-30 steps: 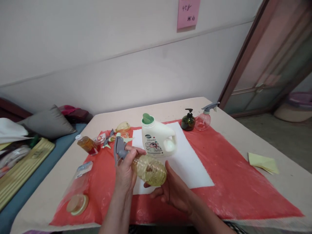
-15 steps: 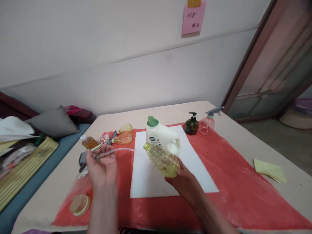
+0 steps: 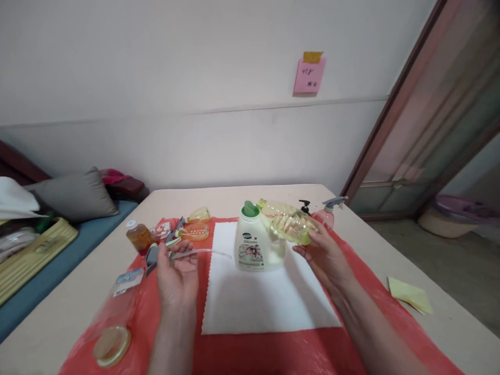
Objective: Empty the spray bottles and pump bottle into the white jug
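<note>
My right hand (image 3: 322, 255) grips a clear yellow spray bottle (image 3: 289, 221) by its base. The bottle is held aloft and tilted, its neck pointing left, close to the green mouth of a white detergent jug (image 3: 255, 242); whether they touch I cannot tell. The jug stands upright on a white cloth (image 3: 269, 307). Palm up, my left hand (image 3: 179, 268) is closed around a grey trigger sprayer head (image 3: 152, 256), and its clear dip tube (image 3: 207, 251) sticks out to the right toward the jug.
On the red plastic sheet (image 3: 230, 354) at the left lie yellow and orange spray bottles (image 3: 195, 232), an amber bottle (image 3: 139, 237) and a round lidded jar (image 3: 112, 345). A pump bottle (image 3: 304, 205) and a pink spray bottle (image 3: 327, 216) stand behind my right hand. Yellow paper (image 3: 410, 294) lies right.
My right hand has raised the yellow bottle and moved it right and farther away, bringing its neck beside the jug's mouth. My left hand still holds the sprayer head. The camera view has tilted up.
</note>
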The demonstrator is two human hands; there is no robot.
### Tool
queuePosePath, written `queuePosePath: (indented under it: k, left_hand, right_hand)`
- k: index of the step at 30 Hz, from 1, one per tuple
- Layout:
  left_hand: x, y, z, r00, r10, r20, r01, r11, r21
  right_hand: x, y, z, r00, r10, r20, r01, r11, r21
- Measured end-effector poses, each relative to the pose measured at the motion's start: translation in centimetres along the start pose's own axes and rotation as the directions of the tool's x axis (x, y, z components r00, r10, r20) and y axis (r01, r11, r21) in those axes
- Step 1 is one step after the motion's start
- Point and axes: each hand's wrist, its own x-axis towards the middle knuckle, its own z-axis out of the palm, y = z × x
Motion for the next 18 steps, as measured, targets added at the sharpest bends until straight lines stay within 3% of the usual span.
queuePosePath:
  k: [5,10,18]
  left_hand:
    - [0.2,0.1,-0.1,1.000,-0.027,0.016,0.028,0.999,-0.028]
    - [0.3,0.2,-0.2,1.000,-0.023,0.018,0.024,0.999,-0.032]
    - [0.3,0.6,-0.5,0.998,-0.042,0.039,0.045,0.996,-0.081]
  right_hand:
    - [3.2,-3.4,0.4,0.998,0.019,0.067,-0.002,0.971,-0.240]
    - [5.1,-6.6,1.6,0.989,0.065,0.131,0.010,0.865,-0.502]
    - [7.6,-11.9,7.0,0.966,0.027,0.257,0.219,0.436,-0.873]
